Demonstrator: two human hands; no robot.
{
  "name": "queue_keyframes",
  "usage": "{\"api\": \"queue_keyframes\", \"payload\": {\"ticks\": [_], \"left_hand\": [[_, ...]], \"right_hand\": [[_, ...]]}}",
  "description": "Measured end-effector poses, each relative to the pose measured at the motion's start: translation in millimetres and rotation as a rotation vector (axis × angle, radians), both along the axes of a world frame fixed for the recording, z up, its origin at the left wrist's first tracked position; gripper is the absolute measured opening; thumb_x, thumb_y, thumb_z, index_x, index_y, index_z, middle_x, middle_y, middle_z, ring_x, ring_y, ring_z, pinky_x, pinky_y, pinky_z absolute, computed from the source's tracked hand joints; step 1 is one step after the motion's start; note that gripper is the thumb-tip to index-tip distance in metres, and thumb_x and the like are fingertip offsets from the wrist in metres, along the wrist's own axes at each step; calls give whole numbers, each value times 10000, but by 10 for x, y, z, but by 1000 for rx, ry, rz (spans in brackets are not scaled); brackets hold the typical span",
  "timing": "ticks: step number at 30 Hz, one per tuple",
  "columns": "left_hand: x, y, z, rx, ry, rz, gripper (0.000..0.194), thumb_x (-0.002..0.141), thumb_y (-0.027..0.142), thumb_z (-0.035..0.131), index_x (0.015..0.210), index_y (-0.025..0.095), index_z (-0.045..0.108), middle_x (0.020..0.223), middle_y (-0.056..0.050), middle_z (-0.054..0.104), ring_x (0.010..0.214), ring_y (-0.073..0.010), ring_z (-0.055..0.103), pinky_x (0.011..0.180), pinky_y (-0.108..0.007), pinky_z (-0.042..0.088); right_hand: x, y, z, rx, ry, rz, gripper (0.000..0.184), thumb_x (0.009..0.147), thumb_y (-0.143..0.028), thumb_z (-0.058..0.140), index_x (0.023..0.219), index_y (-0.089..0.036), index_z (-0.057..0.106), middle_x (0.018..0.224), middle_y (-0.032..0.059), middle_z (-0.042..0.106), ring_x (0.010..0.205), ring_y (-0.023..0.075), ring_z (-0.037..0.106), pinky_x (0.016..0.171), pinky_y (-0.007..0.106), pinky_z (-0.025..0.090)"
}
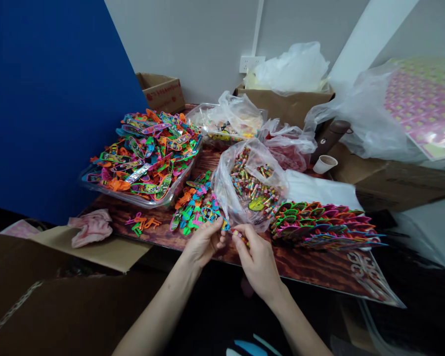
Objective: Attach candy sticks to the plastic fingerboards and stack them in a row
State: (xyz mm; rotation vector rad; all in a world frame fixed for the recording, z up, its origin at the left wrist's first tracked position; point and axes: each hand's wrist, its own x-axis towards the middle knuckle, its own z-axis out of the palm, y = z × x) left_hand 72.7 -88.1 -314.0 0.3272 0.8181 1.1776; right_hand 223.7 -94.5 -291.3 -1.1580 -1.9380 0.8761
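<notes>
Over the table's front edge, my left hand (203,243) pinches a small blue plastic piece (226,226) between thumb and fingers. Close beside it, my right hand (257,259) is closed on a short, colourfully patterned stick (242,238), partly covered by the fingers. Just beyond both hands stands an open clear plastic bag (222,183) full of similar short sticks. Left of the bag lies a loose heap of small bright plastic pieces (196,210) with a few toy skateboards. To the right, toy skateboards (322,225) are lined up in overlapping rows.
A clear tub (163,200) heaped with toy skateboards stands at left. Behind are a second clear tub (203,116), a bag of red items (289,153), a paper cup (324,164) and a dark bottle (330,138). An open cardboard box (107,249) with a pink cloth (91,227) borders the left front.
</notes>
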Motion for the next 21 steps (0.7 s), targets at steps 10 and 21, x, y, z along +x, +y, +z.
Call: {"api": "queue_keyframes", "payload": {"ticks": [10,21], "left_hand": [[-19,-31,91,30,237,19,386,648,420,802,592,96,602,531,-3,576,429,-46,474,407,-160,320],[18,-57,110,63,327,-8,400,669,452,773,592,96,607,518,-1,578,401,-41,465,416,-165,337]], "right_hand": [[-11,-34,-57,217,-153,-15,158,962,-189,393,1035,-186,533,965,81,634,875,209,607,773,303,412],[19,111,-8,-602,373,103,220,871,-400,549,817,-193,499,595,-53,488,436,63,377,417,186,278]]}}
